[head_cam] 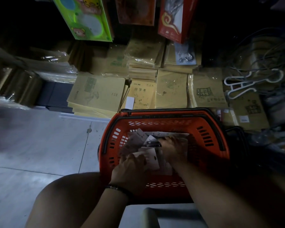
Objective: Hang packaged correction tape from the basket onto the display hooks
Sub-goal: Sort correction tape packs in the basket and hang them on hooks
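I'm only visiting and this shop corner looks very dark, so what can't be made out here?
Head view: print on the packages in the basket, dim and blurred.
Head view: what the left hand and right hand hold; fingertips are buried among packages, so each grip is unclear.
Head view: the display hooks, lost in darkness or past the top edge.
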The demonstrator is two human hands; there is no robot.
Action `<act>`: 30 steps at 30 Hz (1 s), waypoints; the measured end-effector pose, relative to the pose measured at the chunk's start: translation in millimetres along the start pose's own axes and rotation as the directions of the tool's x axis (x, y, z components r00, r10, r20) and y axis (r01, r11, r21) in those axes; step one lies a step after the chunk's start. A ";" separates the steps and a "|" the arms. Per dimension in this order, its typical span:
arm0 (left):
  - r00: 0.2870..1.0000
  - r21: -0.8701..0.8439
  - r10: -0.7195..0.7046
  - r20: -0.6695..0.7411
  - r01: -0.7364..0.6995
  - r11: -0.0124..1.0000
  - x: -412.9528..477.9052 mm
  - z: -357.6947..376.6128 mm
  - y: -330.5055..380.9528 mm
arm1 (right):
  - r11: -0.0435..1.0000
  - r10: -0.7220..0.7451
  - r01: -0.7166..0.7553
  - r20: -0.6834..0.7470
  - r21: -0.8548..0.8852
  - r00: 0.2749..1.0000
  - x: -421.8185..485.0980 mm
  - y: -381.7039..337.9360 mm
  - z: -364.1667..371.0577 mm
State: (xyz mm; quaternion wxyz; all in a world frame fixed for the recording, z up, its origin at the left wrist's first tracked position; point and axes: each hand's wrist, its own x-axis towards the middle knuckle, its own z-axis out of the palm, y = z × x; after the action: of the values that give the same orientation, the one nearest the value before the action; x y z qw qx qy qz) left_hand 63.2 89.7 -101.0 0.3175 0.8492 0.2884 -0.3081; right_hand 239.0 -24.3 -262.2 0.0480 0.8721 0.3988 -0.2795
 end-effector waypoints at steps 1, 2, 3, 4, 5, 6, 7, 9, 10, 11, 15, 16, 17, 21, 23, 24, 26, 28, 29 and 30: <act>1.000 -0.037 0.002 -0.013 -0.002 0.999 1.2 -0.5 -2.3 | 1.000 0.014 -0.014 -0.015 0.006 1.000 -3.8 0.2 -4.0; 1.000 -0.082 -0.003 -0.020 0.002 0.997 1.3 -2.9 -3.5 | 1.000 0.020 -0.019 -0.045 0.013 0.999 -8.8 0.6 -8.1; 1.000 -0.128 -0.001 -0.030 -0.002 0.992 1.3 -5.7 -5.1 | 1.000 0.007 -0.006 -0.093 0.011 0.996 -15.8 1.1 -13.5; 0.999 -0.166 0.001 -0.048 -0.009 0.986 2.0 -8.6 -6.5 | 1.000 -0.014 0.014 -0.147 -0.001 0.989 -24.6 1.1 -20.5; 0.996 -0.204 0.011 -0.085 -0.028 0.979 2.2 -12.9 -6.7 | 0.999 -0.037 0.036 -0.202 -0.012 0.979 -34.4 0.5 -29.0; 0.994 -0.248 0.008 -0.112 -0.035 0.968 0.4 -20.9 -3.3 | 0.998 -0.066 0.062 -0.266 -0.024 0.962 -43.7 0.3 -35.8; 0.990 -0.310 -0.016 -0.137 -0.028 0.950 -2.4 -29.1 1.3 | 0.996 -0.089 0.087 -0.321 -0.021 0.943 -53.0 -0.1 -42.2; 0.984 -0.452 -0.090 -0.153 0.012 0.892 -5.0 -40.5 4.2 | 0.988 -0.140 0.156 -0.365 0.014 0.920 -67.6 -1.5 -57.6; 0.981 -0.524 -0.128 -0.146 0.033 0.851 -7.1 -44.2 4.3 | 0.979 -0.174 0.199 -0.365 0.032 0.915 -73.5 -1.2 -63.4; 0.977 -0.584 -0.148 -0.156 0.029 0.811 -10.4 -48.6 3.8 | 0.970 -0.199 0.236 -0.372 0.055 0.907 -80.7 -1.9 -70.4; 0.964 -0.944 -0.261 -0.043 0.046 0.326 -25.8 -56.8 6.0 | 0.890 -0.251 0.401 -0.498 0.219 0.830 -121.6 -5.1 -103.5; 0.970 -0.978 -0.245 0.008 0.059 0.200 -32.4 -58.5 8.2 | 0.864 -0.265 0.446 -0.543 0.233 0.797 -134.0 -6.8 -113.8; 0.972 -0.992 -0.231 0.052 0.077 0.099 -41.0 -59.3 10.0 | 0.843 -0.277 0.488 -0.593 0.228 0.756 -147.6 -8.4 -125.2; 0.994 -0.994 -0.031 0.105 0.104 -0.037 -76.8 -57.3 20.6 | 0.847 -0.311 0.529 -0.758 0.054 0.574 -199.9 -13.8 -167.1; 0.994 -0.994 0.041 0.105 0.106 -0.030 -96.7 -57.6 27.1 | 0.865 -0.333 0.502 -0.768 -0.017 0.547 -219.5 -15.2 -180.8; 0.995 -0.996 0.063 0.080 0.082 -0.032 -104.5 -56.3 27.3 | 0.866 -0.342 0.499 -0.775 -0.039 0.531 -228.9 -17.1 -188.1; 0.995 -0.999 0.098 -0.032 -0.027 -0.047 -119.7 -57.2 31.1 | 0.865 -0.347 0.499 -0.776 -0.048 0.527 -242.9 -20.5 -201.2; 0.983 -0.985 0.083 -0.166 -0.161 -0.063 -133.6 -63.7 39.2 | 0.872 -0.338 0.490 -0.723 0.002 0.603 -255.2 -23.7 -217.7; 0.973 -0.975 0.081 -0.215 -0.210 -0.069 -142.1 -68.5 45.6 | 0.863 -0.343 0.504 -0.681 0.045 0.647 -261.2 -23.9 -226.9; 0.966 -0.967 0.081 -0.246 -0.238 -0.093 -150.4 -75.0 51.4 | 0.839 -0.358 0.534 -0.635 0.103 0.684 -267.2 -23.4 -237.6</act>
State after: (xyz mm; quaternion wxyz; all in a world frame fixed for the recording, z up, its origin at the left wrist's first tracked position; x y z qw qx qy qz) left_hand 27.2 66.8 69.5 0.8538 0.3894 0.3344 0.0869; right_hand 188.4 -114.3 81.0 -0.2728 0.7866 0.5517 -0.0497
